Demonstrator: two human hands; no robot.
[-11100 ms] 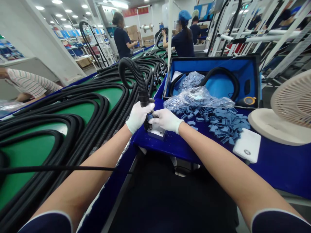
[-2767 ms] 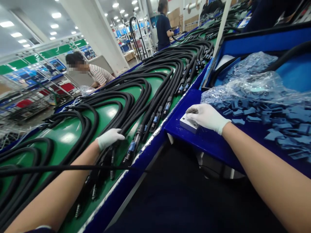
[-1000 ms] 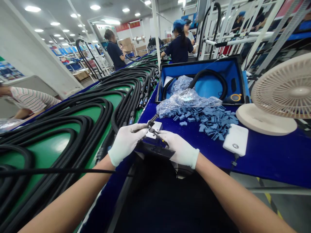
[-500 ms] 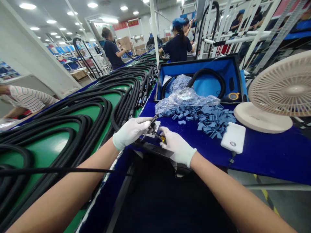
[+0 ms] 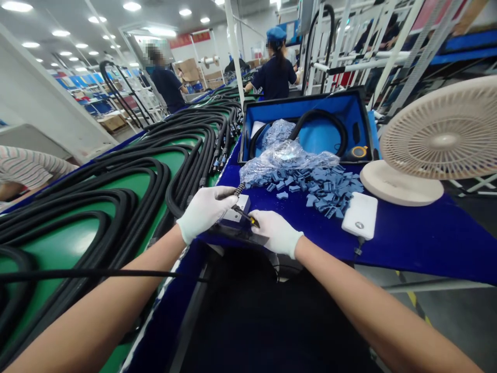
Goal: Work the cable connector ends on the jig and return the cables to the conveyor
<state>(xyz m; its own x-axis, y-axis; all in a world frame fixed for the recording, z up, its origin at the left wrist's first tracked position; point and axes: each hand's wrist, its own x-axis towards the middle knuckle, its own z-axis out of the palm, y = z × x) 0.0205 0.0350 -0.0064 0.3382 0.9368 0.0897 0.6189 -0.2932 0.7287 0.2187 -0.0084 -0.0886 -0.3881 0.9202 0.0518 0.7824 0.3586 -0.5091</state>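
Note:
Both my hands wear white gloves and meet at the near edge of the blue table point(image 5: 407, 243). My left hand point(image 5: 204, 211) is closed round the end of a black corrugated cable, whose ribbed connector tip point(image 5: 239, 189) sticks out past my fingers. My right hand point(image 5: 274, 232) is closed on thin wires point(image 5: 245, 217) with a yellow tip that come out of that cable end. A small white metal block point(image 5: 240, 203) lies on the table just behind my hands.
Several black corrugated cables point(image 5: 116, 181) lie in loops on the green conveyor point(image 5: 70, 243) at left. A pile of blue plastic clips point(image 5: 326, 184), a clear bag point(image 5: 287, 155), a white power bank point(image 5: 360, 215), a beige fan point(image 5: 430, 140) and an open blue case point(image 5: 303, 124) stand on the table. People work beyond.
Since 2.8 s ago my left hand lifted a cable end off the conveyor to the table edge and my right hand left the white block to grip its wires; lately only small shifts.

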